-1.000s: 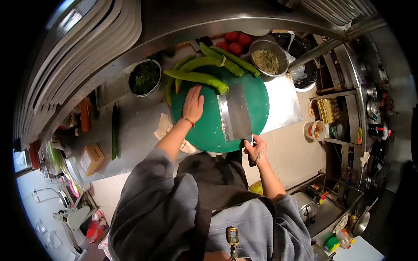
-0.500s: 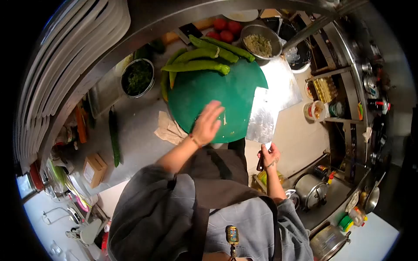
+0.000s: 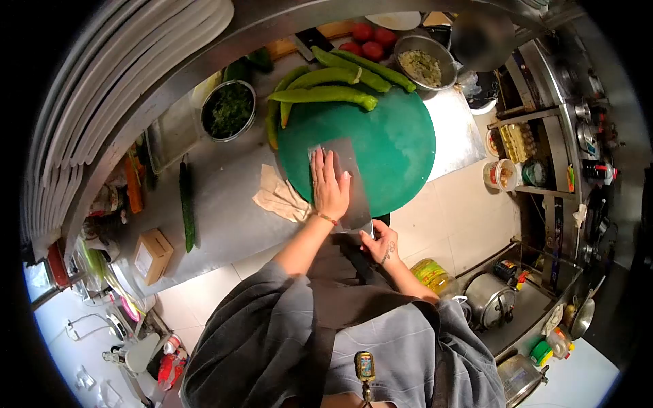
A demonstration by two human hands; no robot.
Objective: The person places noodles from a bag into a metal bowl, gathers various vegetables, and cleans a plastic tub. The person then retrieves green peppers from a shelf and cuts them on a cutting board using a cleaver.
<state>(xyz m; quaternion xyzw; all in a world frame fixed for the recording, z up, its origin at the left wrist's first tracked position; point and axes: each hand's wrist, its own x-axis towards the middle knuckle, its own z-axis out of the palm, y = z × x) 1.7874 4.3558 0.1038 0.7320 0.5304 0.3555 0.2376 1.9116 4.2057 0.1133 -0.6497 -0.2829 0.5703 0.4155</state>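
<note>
A wide cleaver (image 3: 356,187) lies over the lower left part of the round green cutting board (image 3: 401,153). Its handle is mostly hidden inside my right hand (image 3: 381,243), whose fingers are closed around it near the board's front edge. My left hand (image 3: 330,189) rests with fingers stretched out against the left side of the blade, palm down. Several long green peppers (image 3: 323,96) lie across the far left rim of the board. Beside the board's left edge is a crumpled beige cloth (image 3: 280,194).
A bowl of chopped greens (image 3: 230,112) and a cucumber (image 3: 186,204) are on the steel counter to the left. Tomatoes (image 3: 373,50) and a metal bowl of chopped pale food (image 3: 423,66) stand behind the board. Stacked plates (image 3: 129,75) rise at upper left.
The cleaver has swung from the board's right edge leftward onto the board, carried by my right hand. My left hand has come against the blade. The view has shifted slightly.
</note>
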